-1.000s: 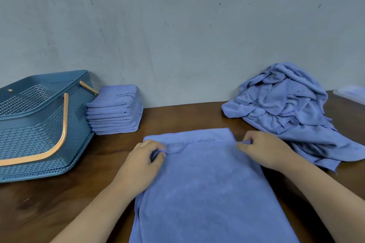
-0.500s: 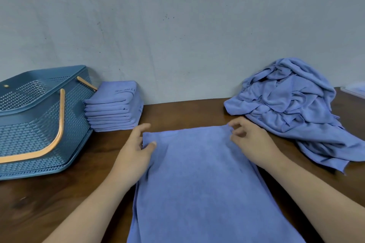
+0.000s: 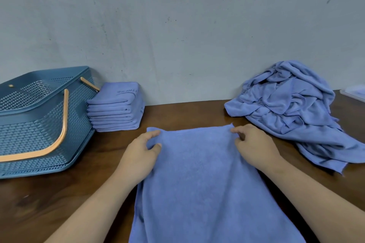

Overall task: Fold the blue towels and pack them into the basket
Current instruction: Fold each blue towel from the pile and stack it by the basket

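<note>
Two hands on one blue towel (image 3: pixel 197 183), spread flat on the table (image 3: pixel 59 193) in front of the person, near end running off the bottom of the view. Change from a second ago: the lettered strip along the far edge no longer shows, and that edge now lies plain and nearly straight. Both hands have moved out to the far corners. Left hand (image 3: pixel 141 152) grips the far left corner, with cloth bunched between thumb and forefinger. Right hand (image 3: pixel 254 144) pinches the far right corner, fingers curled, forefinger pointing along the edge.

Towel: soft, fine-napped terry, rectangular, doubled along its left side. Basket (image 3: pixel 39 124): teal plastic, perforated lattice walls, flat curved orange handle (image 3: pixel 63 124), standing at left on the table. Stack of folded towels (image 3: pixel 116 110): same blue cloth, squared, touching the basket's right wall and set against the wall (image 3: pixel 177 25). Pile of unfolded towels (image 3: pixel 292 108): crumpled heap at right, one flap trailing toward the right arm. Table is dark glossy wood. Wall is pale grey, scuffed.
</note>
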`<state>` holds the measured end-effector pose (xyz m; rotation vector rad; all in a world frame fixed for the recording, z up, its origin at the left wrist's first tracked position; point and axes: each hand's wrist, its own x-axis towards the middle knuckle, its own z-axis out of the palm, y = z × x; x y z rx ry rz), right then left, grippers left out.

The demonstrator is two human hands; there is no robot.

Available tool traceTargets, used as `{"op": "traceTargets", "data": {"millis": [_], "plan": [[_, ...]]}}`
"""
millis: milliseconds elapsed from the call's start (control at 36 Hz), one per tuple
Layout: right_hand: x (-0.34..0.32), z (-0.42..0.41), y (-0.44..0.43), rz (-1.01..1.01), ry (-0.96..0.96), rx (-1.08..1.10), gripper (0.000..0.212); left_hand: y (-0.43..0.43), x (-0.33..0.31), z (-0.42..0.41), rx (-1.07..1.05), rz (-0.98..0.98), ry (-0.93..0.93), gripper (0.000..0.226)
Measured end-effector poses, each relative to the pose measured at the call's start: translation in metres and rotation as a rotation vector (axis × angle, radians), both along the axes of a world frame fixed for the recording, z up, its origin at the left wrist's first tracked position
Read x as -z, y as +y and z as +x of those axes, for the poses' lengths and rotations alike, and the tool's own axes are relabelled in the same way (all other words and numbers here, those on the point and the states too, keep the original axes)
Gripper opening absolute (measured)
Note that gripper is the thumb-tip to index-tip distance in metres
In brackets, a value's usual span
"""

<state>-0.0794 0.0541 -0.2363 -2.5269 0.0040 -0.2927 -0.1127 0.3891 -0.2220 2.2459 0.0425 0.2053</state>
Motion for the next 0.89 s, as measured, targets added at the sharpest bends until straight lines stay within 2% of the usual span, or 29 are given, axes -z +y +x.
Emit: {"op": "traceTargets", "data": {"millis": [83, 222, 278, 472, 583, 667, 722, 806, 889], "plan": [[0.003, 0.0, 0.001, -0.056, -0.008, 0.0, 0.041, -0.001, -0.003, 0.004, 0.002, 0.06, -0.032, 0.054], [0.005, -0.002, 0.004, -0.104, -0.006, 0.009, 0.041, -0.007, 0.008, 0.005, 0.018, 0.459, -0.038, 0.053], [0.006, 0.0, 0.004, -0.123, 0.01, 0.009, 0.041, -0.01, 0.012, 0.003, 0.008, 0.516, -0.028, 0.049], [-0.02, 0.021, 0.009, -0.072, 0.025, -0.041, 0.024, -0.006, 0.016, 0.006, 0.038, 0.472, -0.059, 0.048], [-0.005, 0.024, 0.016, -0.063, -0.011, 0.011, 0.026, -0.004, 0.016, 0.004, 0.05, 0.439, -0.046, 0.049], [0.006, 0.022, 0.018, -0.148, -0.056, 0.037, 0.029, -0.001, 0.006, 0.004, 0.049, 0.237, -0.073, 0.039], [0.007, 0.023, 0.019, -0.169, -0.069, 0.03, 0.029, 0.004, -0.006, 0.01, -0.022, 0.088, -0.101, 0.03], [0.008, 0.024, 0.02, -0.166, -0.079, 0.038, 0.029, 0.012, -0.015, 0.025, -0.113, 0.143, -0.172, 0.026], [0.009, 0.025, 0.019, -0.178, -0.079, 0.047, 0.03, 0.016, -0.001, 0.033, -0.08, 0.258, -0.156, 0.03]]}}
